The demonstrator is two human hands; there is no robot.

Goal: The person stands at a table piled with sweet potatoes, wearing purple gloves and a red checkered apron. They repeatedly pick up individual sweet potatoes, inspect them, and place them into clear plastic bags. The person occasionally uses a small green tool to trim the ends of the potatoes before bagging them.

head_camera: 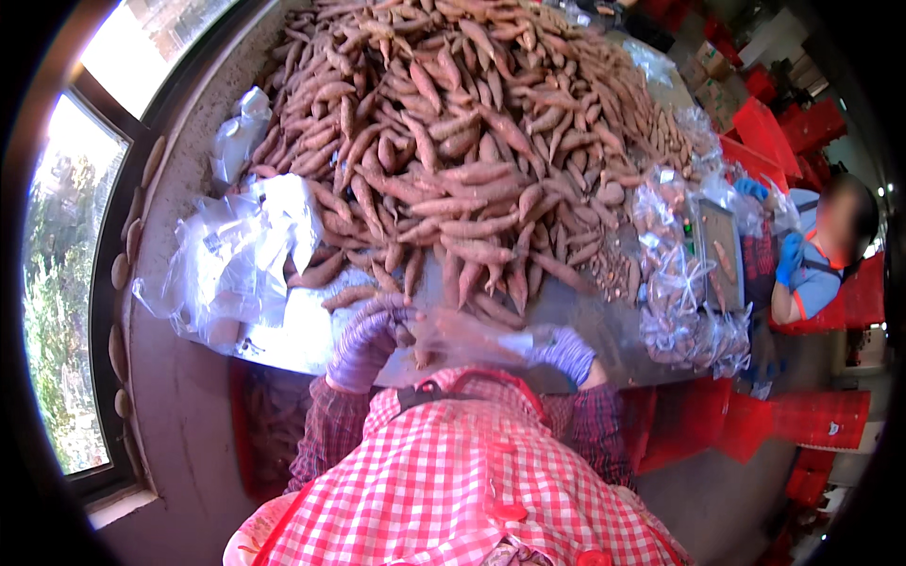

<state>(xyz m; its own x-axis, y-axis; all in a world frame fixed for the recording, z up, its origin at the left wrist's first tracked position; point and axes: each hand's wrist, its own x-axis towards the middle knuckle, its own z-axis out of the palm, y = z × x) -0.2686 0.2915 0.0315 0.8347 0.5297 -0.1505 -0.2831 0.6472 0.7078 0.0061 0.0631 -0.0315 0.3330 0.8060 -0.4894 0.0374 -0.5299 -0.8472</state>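
A clear plastic bag [471, 338] with reddish sweet potatoes inside is stretched low over the front of the metal table, blurred by motion. My left hand [369, 338], in a purple-and-white striped knit glove, grips the bag's left end; its fingertips are partly hidden. At the other end my right hand [566, 351], gloved alike, is closed on the gathered plastic. Just beyond the bag rises a large heap of loose sweet potatoes [481, 191]. One short sweet potato [422, 356] shows beside my left fingers.
Empty plastic bags [248, 247] lie at the left. Filled, tied bags [676, 283] line the right side by a tray [720, 251]. A co-worker [821, 240] in blue gloves stands beyond them. Red crates [683, 417] sit below the table; a window [74, 283] is at the left.
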